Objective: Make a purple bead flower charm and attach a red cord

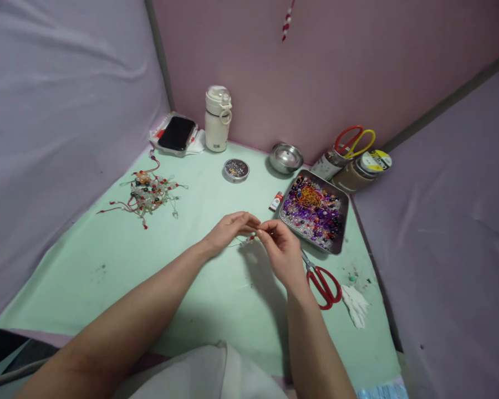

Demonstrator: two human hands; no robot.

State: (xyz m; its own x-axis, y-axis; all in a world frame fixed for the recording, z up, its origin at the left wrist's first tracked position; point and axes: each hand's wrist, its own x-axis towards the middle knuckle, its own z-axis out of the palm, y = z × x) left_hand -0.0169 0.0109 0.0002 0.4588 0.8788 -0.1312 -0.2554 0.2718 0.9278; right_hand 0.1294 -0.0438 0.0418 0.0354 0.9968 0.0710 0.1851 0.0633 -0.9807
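Note:
Both hands meet over the middle of the pale green table [108, 260]. My left hand [229, 228] pinches a thin clear thread with small red and white beads [247, 240] on it. My right hand [280, 249] pinches the same strand from the other side, fingertips almost touching the left ones. Just right of the hands sits a metal tray [340, 243] full of purple, clear and dark beads with orange cord on top.
Red-handled scissors [324, 282] and a crumpled white tissue [355, 305] lie by my right wrist. A pile of finished bead strings [149, 191] lies left. At the back: phone [177, 133], white bottle [217, 117], round tin [236, 169], steel bowl [286, 158], jars holding scissors [353, 158].

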